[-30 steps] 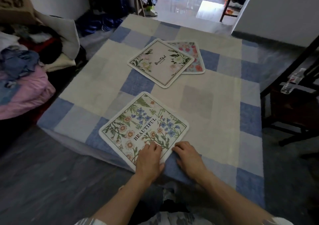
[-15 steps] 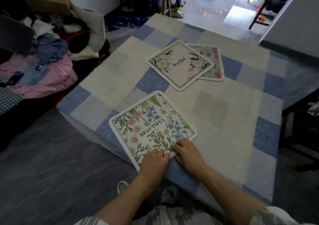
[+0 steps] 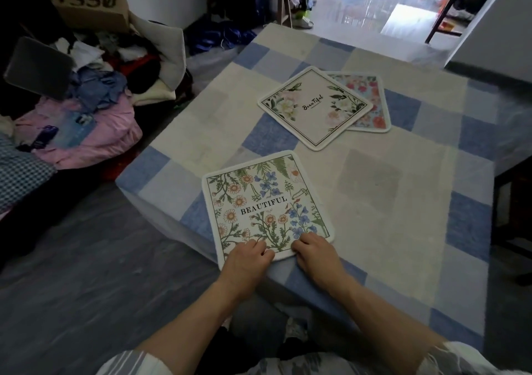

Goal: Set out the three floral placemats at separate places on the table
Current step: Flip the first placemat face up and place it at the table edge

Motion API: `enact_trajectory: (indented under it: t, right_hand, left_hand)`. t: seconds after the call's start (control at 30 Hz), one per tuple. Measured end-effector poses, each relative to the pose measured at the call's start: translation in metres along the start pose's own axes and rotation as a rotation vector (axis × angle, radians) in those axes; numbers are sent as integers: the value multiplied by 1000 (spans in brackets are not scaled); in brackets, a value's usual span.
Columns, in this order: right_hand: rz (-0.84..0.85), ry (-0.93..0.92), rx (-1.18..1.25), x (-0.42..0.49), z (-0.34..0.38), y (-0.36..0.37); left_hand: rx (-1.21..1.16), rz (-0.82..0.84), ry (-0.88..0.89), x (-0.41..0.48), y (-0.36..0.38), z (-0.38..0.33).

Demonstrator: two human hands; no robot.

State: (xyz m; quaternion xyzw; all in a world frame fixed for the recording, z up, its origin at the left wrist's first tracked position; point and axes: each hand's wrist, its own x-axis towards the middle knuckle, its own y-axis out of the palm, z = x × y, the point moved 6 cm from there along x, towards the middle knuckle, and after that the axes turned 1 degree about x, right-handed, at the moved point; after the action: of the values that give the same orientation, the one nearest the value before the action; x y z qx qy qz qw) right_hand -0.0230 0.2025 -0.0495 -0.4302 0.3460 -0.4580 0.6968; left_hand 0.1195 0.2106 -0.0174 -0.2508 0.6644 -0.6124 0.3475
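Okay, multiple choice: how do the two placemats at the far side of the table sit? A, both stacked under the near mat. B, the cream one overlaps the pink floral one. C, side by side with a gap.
B: the cream "Beautiful" placemat lies over the left part of the pink floral placemat.

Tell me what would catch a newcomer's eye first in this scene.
Probably the wildflower placemat reading BEAUTIFUL at the table's near edge, with the left hand and right hand resting on its near edge. Farther back, a cream placemat overlaps a pink-flowered one.
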Motion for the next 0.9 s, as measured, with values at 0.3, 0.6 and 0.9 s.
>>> enact_trajectory:
  t: [0.3,0.6,0.9]
  right_hand:
    - [29,242,-26,13,41,9]
    - [-152,578,6,-5,80,19]
    - [-240,740,11,-35,101,34]
  left_hand:
    - [-36,-28,197,-18,9,52]
    - [-49,-77,484,-11,17,86]
    - [-58,-93,655,-13,27,78]
